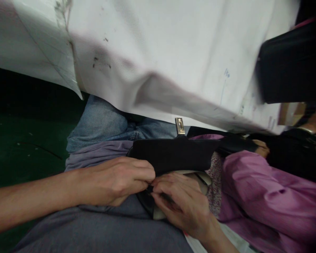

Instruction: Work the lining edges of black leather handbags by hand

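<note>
A black handbag [173, 154] lies across my lap, its flap turned up. At the flap's far edge is a gold-coloured metal clasp plate [180, 126]. A pale lining [193, 179] shows in the opening. My left hand [123, 179] is closed in a pinch at the near left edge of the bag. My right hand [180, 198] is closed too, its fingertips meeting the left ones around a small dark part of the bag. The fingers mostly hide that part.
A white-covered table [160, 42] with marks and a torn edge stands in front of my knees. At right, a person in a pink garment [268, 179] sits close beside me. Another black bag-like piece [292, 66] is at the upper right. Green floor [23, 140] shows at left.
</note>
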`<state>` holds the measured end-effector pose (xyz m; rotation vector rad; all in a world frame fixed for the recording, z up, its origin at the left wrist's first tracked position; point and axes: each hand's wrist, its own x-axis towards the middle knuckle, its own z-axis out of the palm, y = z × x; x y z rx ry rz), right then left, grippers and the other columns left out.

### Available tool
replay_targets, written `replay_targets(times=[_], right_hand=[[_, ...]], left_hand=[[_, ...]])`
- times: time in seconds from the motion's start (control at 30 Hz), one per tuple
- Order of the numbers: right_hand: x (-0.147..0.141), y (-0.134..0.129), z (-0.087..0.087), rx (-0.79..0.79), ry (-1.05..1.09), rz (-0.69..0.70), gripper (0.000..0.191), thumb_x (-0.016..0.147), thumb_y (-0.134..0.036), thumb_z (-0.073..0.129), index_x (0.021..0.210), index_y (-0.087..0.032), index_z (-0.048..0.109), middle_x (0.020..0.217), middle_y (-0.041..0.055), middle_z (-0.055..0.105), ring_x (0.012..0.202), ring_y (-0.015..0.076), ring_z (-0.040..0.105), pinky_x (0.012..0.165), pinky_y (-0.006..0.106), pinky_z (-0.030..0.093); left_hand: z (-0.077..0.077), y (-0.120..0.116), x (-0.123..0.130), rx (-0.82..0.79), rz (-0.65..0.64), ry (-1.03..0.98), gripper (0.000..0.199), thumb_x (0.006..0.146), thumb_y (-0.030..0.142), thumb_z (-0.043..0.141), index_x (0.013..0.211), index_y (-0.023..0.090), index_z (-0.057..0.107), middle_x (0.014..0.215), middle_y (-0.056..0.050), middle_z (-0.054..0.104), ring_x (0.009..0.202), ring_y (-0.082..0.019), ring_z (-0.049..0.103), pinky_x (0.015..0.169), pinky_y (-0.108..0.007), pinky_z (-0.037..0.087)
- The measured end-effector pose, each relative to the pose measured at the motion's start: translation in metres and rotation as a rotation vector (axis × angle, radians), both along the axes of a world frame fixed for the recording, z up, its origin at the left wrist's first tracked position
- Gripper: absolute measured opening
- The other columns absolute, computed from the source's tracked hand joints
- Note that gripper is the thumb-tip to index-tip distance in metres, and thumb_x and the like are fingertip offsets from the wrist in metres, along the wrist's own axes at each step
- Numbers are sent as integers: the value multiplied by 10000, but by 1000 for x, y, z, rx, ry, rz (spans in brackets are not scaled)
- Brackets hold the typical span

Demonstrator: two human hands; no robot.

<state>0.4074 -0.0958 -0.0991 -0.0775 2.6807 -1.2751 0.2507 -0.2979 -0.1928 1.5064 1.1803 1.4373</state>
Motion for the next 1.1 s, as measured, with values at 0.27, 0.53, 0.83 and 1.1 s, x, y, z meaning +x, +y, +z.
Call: replay_targets(times=[0.27, 0.53, 0.83, 1.1], right_hand=[[2, -2, 3, 18, -41, -28, 200, 982, -10, 709, 1090, -177, 720, 1067, 33, 818, 991, 148, 804, 950, 265, 639], [-5, -4, 10, 101, -92, 12, 234, 1008, -52, 657, 1195, -176, 724, 1149, 59, 812, 1043, 187, 798, 943, 297, 678], [-11, -12, 22, 291, -96, 200, 298, 1039, -24, 529, 1261, -111, 707, 1133, 124, 787, 979, 275, 769, 860, 438, 684], [-6, -9, 24, 385, 67, 170, 324, 1034, -31, 574, 1311, -67, 738, 1206, 151, 814, 1075, 277, 779, 988, 410, 660]], left_hand=[[-3, -3, 7, -46, 46, -17, 268, 1025, 0, 490, 1171, 137, 668, 1231, -141, 685, 1295, -269, 687, 1094, -375, 638], [-4, -9, 15, -78, 132, -34, 253, 1111, 87, 539, 1322, 149, 663, 1363, -129, 718, 1354, -238, 690, 1200, -359, 622], [-3, -8, 17, -51, 221, -9, 208, 1097, 82, 598, 1291, 129, 658, 1389, -139, 710, 1357, -222, 702, 1224, -293, 596], [-3, -2, -2, 35, 257, 225, 462, 1089, 343, 735, 1468, 108, 614, 1360, -174, 715, 1480, -327, 608, 1290, -413, 565]])
